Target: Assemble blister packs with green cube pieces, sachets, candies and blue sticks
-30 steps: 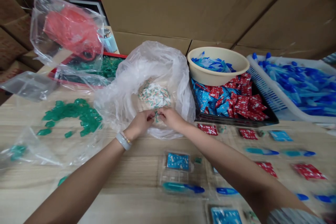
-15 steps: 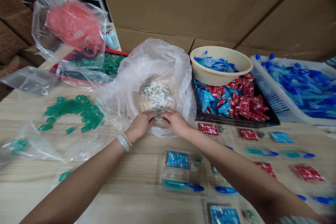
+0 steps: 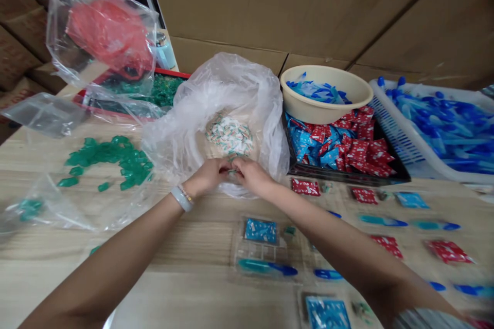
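My left hand (image 3: 210, 175), with a pale bangle and a beaded bracelet at the wrist, is closed at the near edge of an open clear plastic bag (image 3: 181, 133). Against it, my right hand (image 3: 250, 175) is closed too, fingertips meeting the left's. A small white-and-green piece (image 3: 232, 170) shows between the fingertips, partly covered and blurred. Just beyond the hands, inside the bag, lies a heap of small white pieces with green and orange marks (image 3: 230, 136).
Green translucent pieces (image 3: 111, 157) lie at left, before a red tray (image 3: 173, 73). To the right are a cream basin (image 3: 328, 109), a black tray (image 3: 347, 179) of red and blue packets, and a white basket (image 3: 417, 146) of blue tools. Clear blister trays (image 3: 262, 253) cover the near right.
The fingertips have drawn closer together at the bag's near edge, the right fingers now bent against the left. The view has shifted slightly.
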### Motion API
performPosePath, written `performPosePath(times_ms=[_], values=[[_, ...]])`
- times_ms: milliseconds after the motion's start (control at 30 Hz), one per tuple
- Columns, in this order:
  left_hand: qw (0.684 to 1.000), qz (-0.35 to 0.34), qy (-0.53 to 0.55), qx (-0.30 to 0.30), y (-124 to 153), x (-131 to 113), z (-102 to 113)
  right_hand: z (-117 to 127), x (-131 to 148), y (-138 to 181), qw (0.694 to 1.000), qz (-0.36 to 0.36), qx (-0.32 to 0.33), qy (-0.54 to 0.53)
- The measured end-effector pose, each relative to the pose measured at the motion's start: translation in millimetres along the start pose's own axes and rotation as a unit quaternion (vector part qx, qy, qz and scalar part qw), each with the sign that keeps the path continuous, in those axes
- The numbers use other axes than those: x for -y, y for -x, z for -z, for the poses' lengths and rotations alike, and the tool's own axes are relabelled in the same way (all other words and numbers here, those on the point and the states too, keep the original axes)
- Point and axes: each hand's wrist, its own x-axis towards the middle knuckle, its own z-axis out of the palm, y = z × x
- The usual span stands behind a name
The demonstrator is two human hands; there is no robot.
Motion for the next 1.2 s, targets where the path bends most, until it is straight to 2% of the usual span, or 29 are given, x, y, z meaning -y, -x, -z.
performPosePath(times_ms=[100, 300, 500, 667, 767, 900, 1000, 1100, 1200], values=[[0.999, -0.008, 0.017, 0.031, 3, -2, 1, -5, 1, 1, 1.000, -0.005, -0.011, 0.019], [0.994, -0.042, -0.089, -0.048, 8, -8, -8, 1, -9, 8, 0.999, -0.007, -0.029, 0.022], [0.992, -0.066, -0.085, -0.060, 11, -3, -12, 3, -9, 5, 0.999, -0.009, -0.004, 0.050], [0.991, -0.065, -0.076, -0.086, 19, 1, -12, 10, -9, 8, 0.994, -0.057, -0.047, 0.075], [0.992, -0.066, -0.063, -0.084, 22, 1, -14, 7, -7, 7, 0.995, -0.048, -0.068, 0.059], [0.995, -0.035, -0.043, -0.083, 20, -2, -15, -6, -5, 2, 0.999, -0.007, -0.043, -0.004], [0.992, -0.062, -0.082, -0.069, 18, -4, -14, -10, -5, 1, 0.999, 0.008, -0.038, -0.037], [0.988, -0.064, -0.120, -0.067, 19, -7, -12, -6, -7, 5, 0.998, -0.014, -0.037, -0.042], [0.985, -0.040, -0.147, -0.086, 25, -9, -6, 3, -12, 7, 0.994, -0.063, -0.078, -0.032]])
